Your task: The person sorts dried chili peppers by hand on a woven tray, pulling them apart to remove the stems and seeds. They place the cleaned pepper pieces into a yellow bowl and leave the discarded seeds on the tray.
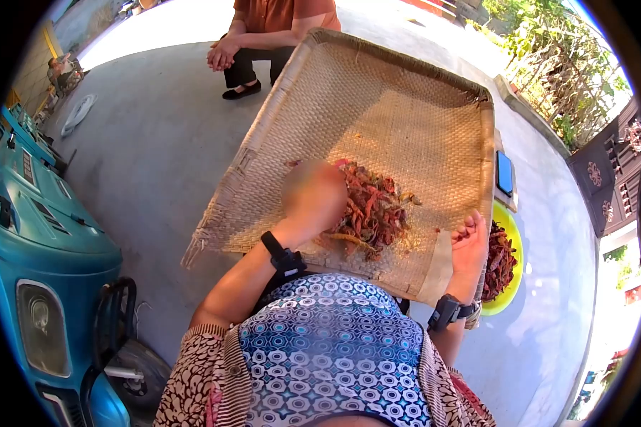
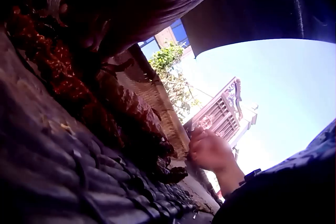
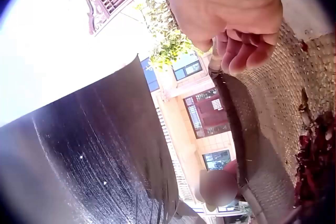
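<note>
Dried red chilies (image 1: 370,206) lie in a loose pile on a large woven tray (image 1: 420,121). At the pile's left edge is my left hand (image 1: 313,203), blurred in the head view; the left wrist view shows it dark and close over chilies (image 2: 79,87), its grip hidden. My right hand (image 1: 470,245) is raised by the tray's right edge, palm up with fingers loosely bent. In the right wrist view the fingers of that hand (image 3: 231,14) bend toward the palm, with no clearly visible object held.
A yellow-green basin (image 1: 516,263) of darker chilies stands right of the tray, near a phone (image 1: 504,173). Someone in an orange shirt (image 1: 285,18) sits beyond the tray's far left side. A blue vehicle (image 1: 57,249) is at left. Plants (image 1: 563,78) grow behind a low edge at right.
</note>
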Demonstrator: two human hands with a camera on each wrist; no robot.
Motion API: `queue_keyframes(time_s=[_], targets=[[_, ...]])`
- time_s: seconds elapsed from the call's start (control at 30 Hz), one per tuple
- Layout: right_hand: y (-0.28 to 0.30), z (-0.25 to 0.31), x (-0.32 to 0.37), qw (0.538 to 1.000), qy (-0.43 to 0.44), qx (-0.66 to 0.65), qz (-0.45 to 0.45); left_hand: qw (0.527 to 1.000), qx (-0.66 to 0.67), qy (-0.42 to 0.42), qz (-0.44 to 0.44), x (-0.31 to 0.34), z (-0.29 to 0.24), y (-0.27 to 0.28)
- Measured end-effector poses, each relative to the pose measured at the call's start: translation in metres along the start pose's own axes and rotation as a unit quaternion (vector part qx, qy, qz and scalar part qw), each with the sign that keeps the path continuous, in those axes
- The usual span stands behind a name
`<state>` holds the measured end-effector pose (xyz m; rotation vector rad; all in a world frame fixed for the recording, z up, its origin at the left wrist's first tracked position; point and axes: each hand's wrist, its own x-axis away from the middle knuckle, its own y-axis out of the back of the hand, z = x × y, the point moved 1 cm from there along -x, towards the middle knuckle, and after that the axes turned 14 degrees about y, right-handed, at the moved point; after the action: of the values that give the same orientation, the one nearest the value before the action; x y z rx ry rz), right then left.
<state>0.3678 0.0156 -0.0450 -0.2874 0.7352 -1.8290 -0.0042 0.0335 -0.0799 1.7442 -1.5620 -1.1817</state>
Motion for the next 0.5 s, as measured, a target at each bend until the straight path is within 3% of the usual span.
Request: queue_keyframes(time_s=[0.1, 0.23, 0.37, 0.47, 0.5], targets=[[-0.036, -0.029, 0.021, 0.985, -0.045, 0.138, 0.088, 0.999, -0.035, -0.021, 0.018, -0.002, -0.006, 0.009], [-0.086, -0.05, 0.039, 0.917, -0.09, 0.281, 0.27, 0.985, 0.145, 0.006, 0.089, 0.004, -0.012, 0.028], [-0.116, -0.067, 0.052, 0.852, -0.048, 0.35, 0.387, 0.976, 0.168, 0.024, 0.136, 0.002, -0.018, 0.036], [-0.138, -0.06, 0.058, 0.74, 0.023, 0.495, 0.454, 0.966, 0.215, 0.05, 0.133, 0.003, -0.024, 0.04], [-0.131, -0.068, 0.055, 0.75, 0.048, 0.479, 0.454, 0.963, 0.237, 0.046, 0.124, 0.002, -0.025, 0.04]])
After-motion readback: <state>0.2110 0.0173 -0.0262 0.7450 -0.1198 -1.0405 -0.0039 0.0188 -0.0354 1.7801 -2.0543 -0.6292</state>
